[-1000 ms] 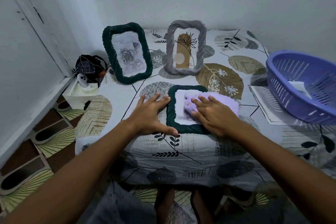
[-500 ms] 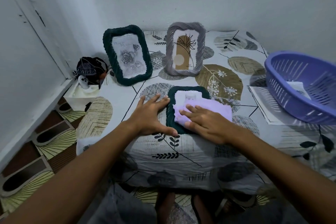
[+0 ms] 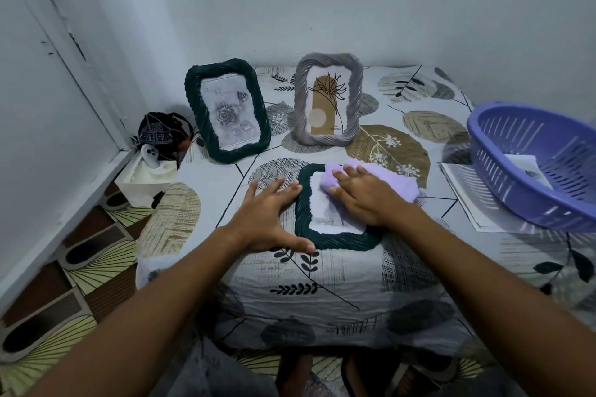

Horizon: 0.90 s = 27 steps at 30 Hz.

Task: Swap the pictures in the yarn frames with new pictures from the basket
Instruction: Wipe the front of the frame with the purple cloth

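Dark green yarn frame lies flat near the front edge of the table, glass side up. Left hand is flat on the cloth just beside the frame's left edge, fingers spread and straight, fingertips and thumb touching the frame border; looks like bracing so the frame doesn't slide. Right hand presses a lilac cloth onto the upper right part of the frame's glass, fingers straight and close together on top of the cloth, not pinching it (flat palm press, suits wiping). Cloth trails off the frame's right side onto the table.

Two more frames stand upright at the back, leaning: second dark green frame with a grey rose drawing, and grey yarn frame with a tan arch and plant print. They're set well apart from the work spot, probably so they stay out of the way.

Purple basket sits at the table's right edge, a paper picture showing inside it; it rests partly on a sheet of paper. Basket is within reach of the right hand, which makes sense for fetching new pictures.

Judgement: current step is cleaning the flat frame's glass; whether its picture is already swapped I cannot tell, the pane is mostly pale and blurred. On the floor at left: a white box with a small white object and a dark bag
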Tool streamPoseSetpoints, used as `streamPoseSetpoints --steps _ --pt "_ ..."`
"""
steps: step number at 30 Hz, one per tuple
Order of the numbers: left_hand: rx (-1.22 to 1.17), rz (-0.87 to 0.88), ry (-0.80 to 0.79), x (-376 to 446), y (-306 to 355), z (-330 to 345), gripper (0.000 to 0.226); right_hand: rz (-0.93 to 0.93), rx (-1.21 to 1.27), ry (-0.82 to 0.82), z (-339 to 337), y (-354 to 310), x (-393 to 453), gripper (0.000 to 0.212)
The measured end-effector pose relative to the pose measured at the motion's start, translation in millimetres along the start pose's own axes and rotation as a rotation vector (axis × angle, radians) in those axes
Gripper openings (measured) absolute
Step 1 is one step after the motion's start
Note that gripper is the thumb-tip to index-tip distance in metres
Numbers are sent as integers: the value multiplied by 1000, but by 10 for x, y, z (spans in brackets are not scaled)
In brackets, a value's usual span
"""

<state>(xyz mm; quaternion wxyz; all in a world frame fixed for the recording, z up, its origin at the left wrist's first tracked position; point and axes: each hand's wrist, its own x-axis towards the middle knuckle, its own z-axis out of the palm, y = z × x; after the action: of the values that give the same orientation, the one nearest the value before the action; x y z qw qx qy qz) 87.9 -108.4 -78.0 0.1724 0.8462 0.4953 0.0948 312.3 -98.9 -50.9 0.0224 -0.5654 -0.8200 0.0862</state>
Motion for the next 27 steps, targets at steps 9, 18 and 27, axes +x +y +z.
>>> streamPoseSetpoints --steps 9,18,27 --pt "-18 3 24 -22 33 -13 132 -30 70 -7 90 -149 -10 56" --pt "-9 0 22 -11 23 -6 133 -165 144 -43 133 -101 -522 69" --pt "-31 6 4 -11 0 -1 131 -45 -37 20 8 297 -309 85"
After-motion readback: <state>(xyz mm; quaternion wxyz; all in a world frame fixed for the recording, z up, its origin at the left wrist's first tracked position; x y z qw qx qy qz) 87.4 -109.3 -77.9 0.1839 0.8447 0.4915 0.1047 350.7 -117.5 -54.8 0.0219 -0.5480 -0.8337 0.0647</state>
